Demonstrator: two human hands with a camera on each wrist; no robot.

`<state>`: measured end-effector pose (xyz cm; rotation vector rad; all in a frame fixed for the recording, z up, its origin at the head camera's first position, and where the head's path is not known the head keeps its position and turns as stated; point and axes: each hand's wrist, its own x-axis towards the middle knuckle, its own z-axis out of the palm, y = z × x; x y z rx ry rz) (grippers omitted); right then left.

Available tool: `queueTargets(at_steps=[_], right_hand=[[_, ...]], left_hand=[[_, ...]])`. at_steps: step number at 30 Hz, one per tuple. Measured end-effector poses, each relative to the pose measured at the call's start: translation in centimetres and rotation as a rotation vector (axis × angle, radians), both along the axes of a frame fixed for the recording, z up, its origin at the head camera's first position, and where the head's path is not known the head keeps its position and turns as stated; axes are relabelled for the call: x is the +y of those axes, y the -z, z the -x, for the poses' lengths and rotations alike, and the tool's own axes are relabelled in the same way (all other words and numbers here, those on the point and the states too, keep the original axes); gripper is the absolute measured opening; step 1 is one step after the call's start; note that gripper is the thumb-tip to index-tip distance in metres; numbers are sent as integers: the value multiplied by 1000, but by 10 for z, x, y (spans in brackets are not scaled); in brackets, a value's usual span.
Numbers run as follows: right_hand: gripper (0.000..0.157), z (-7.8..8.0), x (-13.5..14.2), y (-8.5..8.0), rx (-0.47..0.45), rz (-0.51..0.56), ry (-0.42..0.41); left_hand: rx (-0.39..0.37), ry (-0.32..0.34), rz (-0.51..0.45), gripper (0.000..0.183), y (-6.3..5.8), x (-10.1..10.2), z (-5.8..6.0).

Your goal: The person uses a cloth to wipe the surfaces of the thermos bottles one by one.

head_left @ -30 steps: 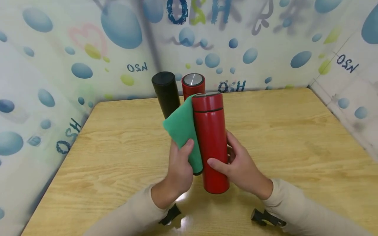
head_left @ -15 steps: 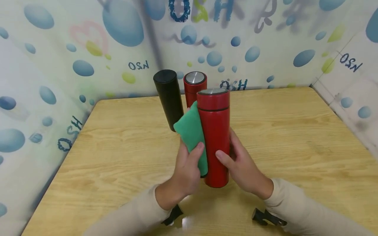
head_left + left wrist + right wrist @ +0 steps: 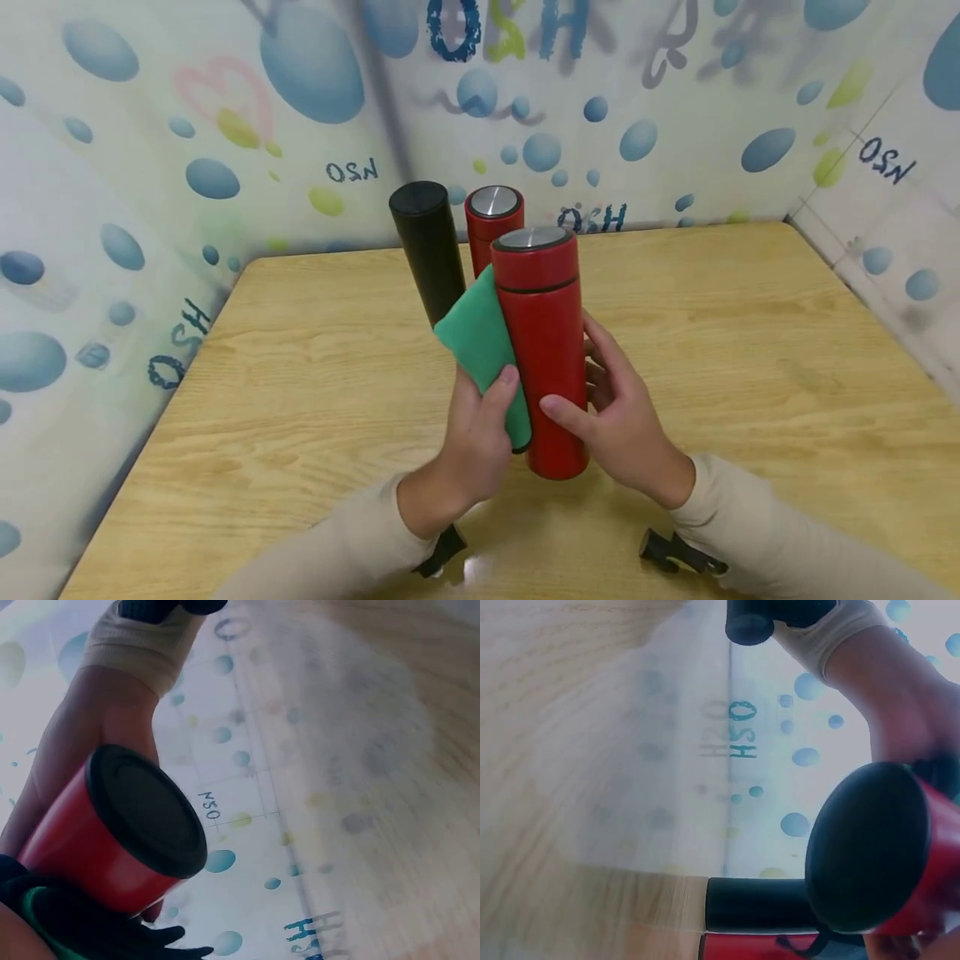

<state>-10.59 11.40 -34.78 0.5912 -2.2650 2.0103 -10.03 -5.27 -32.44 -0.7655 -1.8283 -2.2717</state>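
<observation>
A red thermos with a silver-topped lid is held up over the table, leaning slightly to the left. My right hand grips its right side, thumb across the front and fingers behind. Against its left side, my left hand holds a folded green cloth, the thumb pressing on it and most fingers hidden behind. In the left wrist view the thermos's dark base faces the camera. The right wrist view also shows the dark base, clear of the tabletop.
Behind the hands stand a black bottle and a second red thermos, partly covered by the held one. The wooden table meets a patterned wall at the back. Dark wrist devices hang under both sleeves.
The held thermos has shifted a little to the right and leans slightly more to the left. The cloth, earlier up at the lid's top edge, now reaches only to the lid's lower part.
</observation>
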Motion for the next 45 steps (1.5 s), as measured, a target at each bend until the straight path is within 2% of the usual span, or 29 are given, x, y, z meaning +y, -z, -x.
queueTargets(at_steps=[2,5,8,11,14,19,21,24,27,31,33,36,38,40,43,45], right_hand=[[82,1,1,-1,2,19,-12],[78,2,1,-3,-1,18,-54],[78,2,1,-3,-5,3,-88],[79,1,1,-1,-8,-10,-113],[76,1,1,1,8,0,-112],[76,2,2,1,36,15,-57],[81,1,1,1,42,2,-55],[88,0,-1,1,58,-36,-74],[92,-1,-2,1,68,-72,-76],[90,-1,0,1,30,-92,-53],[89,0,2,-1,18,-110,-42],[90,4,5,-7,39,-141,-50],[92,7,8,-12,69,-188,-69],[94,12,11,-17,102,-264,-82],[98,17,19,-22,147,-417,-80],[99,21,24,-24,198,-530,-49]], left_hand=[[41,18,-1,39,0,1,-1],[110,-10,-27,45,-4,1,0],[142,-54,-70,45,-7,1,2],[142,-76,-88,45,-7,1,2],[127,-40,-57,52,-5,2,0],[168,34,72,63,-2,4,-1],[185,0,64,66,-2,4,-1],[193,-118,-24,72,-4,3,-3],[224,-174,-71,70,-4,3,-4],[215,-99,-58,71,-1,5,-4],[208,-93,-55,72,0,6,-4],[157,-163,-95,72,-4,5,-1],[101,-242,-137,64,-10,1,3],[56,-294,-195,54,-18,-5,9],[31,-321,-185,38,-28,-19,20],[28,-303,-127,38,-34,-28,26]])
